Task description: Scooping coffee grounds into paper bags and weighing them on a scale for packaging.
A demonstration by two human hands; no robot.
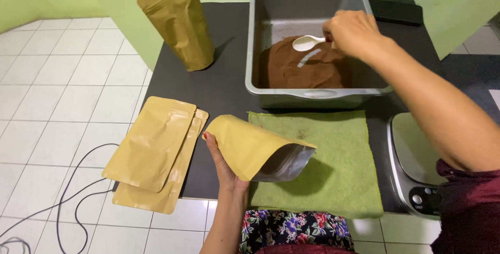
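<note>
Kraft-paper stand-up pouch with foil lining (258, 150), light and floppy, sits low centre in the clasping left hand (223, 168); right hand (353, 31) pinches a white plastic scoop (308, 42) over brown powder (302, 66).

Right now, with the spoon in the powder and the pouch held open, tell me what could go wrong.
1. The open pouch in the left hand sits well away from the tray, so brown powder may drop off the white spoon held by the right hand onto the green cloth.
2. The pouch mouth tilts sideways, so powder could slide back out.
</note>
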